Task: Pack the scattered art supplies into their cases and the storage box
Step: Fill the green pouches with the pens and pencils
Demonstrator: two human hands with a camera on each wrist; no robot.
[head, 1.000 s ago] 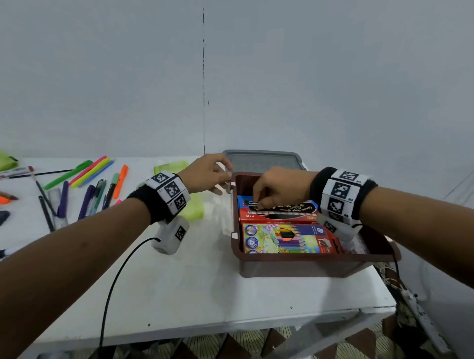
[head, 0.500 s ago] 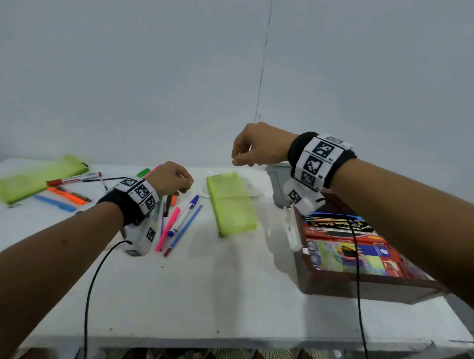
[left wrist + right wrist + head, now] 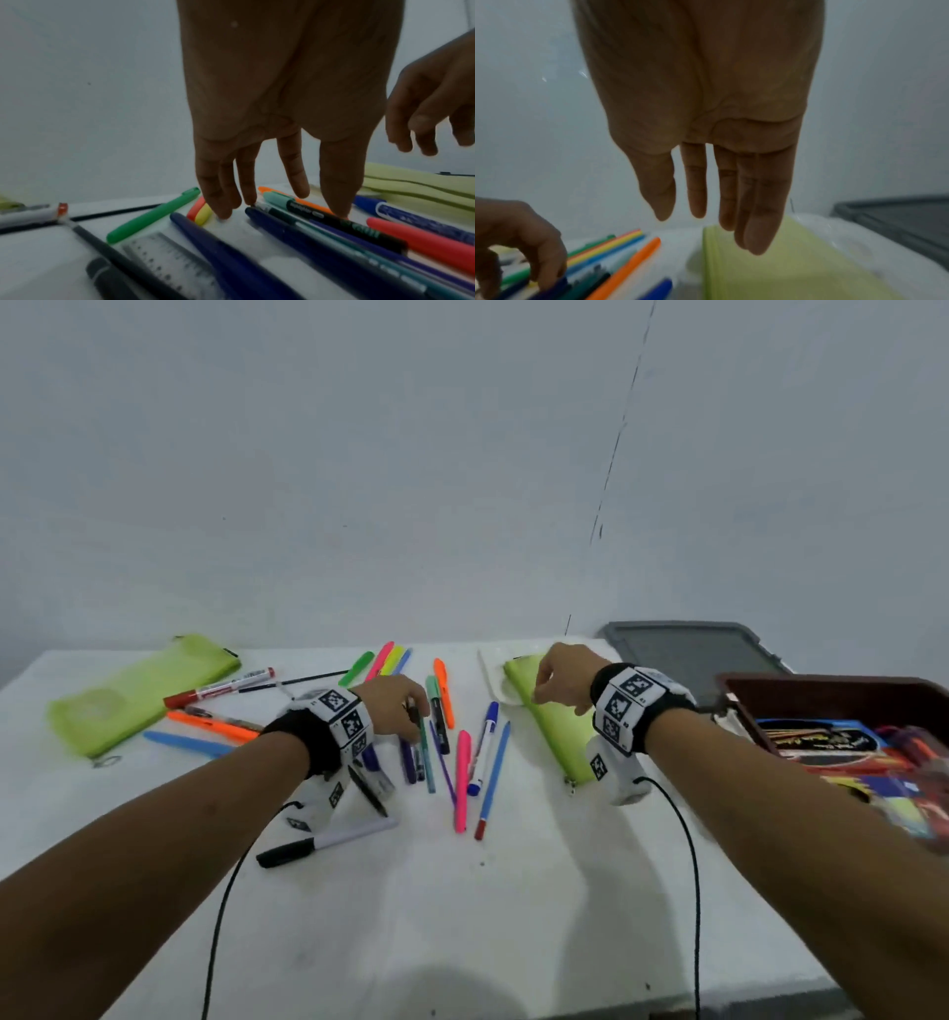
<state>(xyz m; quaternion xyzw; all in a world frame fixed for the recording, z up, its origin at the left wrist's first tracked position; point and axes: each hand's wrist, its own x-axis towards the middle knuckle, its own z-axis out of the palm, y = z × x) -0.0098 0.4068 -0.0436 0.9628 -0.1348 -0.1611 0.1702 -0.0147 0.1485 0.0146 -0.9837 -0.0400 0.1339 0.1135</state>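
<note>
1. Touching the loose pens [image 3: 436, 742] left of the green pouch [image 3: 552, 721], left hand [image 3: 393, 706] fingers straight, gripping nothing
2. Right hand [image 3: 562, 677] above pouch, fingers relaxed, empty
3. Storage box [image 3: 832, 690] right of pouch

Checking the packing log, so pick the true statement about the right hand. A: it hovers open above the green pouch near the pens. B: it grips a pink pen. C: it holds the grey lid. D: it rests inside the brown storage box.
A: the right hand hangs with straight, empty fingers just above the green pouch, apart from the brown storage box and the grey lid.
</note>
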